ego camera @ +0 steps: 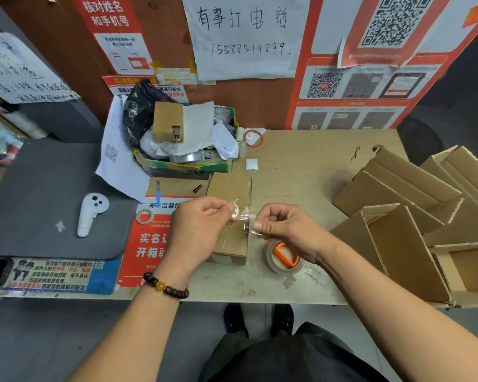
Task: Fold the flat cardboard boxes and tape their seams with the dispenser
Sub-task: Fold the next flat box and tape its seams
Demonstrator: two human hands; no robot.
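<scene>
Both hands pinch one short strip of clear tape (242, 213) stretched between them: the left hand (198, 224) holds its left end between thumb and curled fingers, the right hand (283, 230) holds its right end the same way, so each grip is clamped on the tape. A beaded bracelet (166, 286) sits on the left wrist.

Just under and behind the hands stands a small folded cardboard box (229, 219), closed, its top seam running away from the person. Near its right side, below the right hand, the tape dispenser (284, 256), a clear roll on an orange core, lies flat on the surface (301, 172).

To the right, a pile of cardboard boxes (414, 205) fans out to the surface's right edge and beyond it; at least two near the front corner stand open and hold nothing visible. How many lie in the pile I cannot tell.

At the back, a green-sided tray box (188, 165) is heaped with a black bag, white papers, clear wrapping and a small brown carton with a metal clip. A red ring (253, 137) lies beside it.

Bare surface shows between the folded box and the pile, and along the near edge in front of the dispenser. On the left, one white controller (90, 213) lies on a grey mat (39, 188), and one small tape roll (145, 216) rests on a red poster.
</scene>
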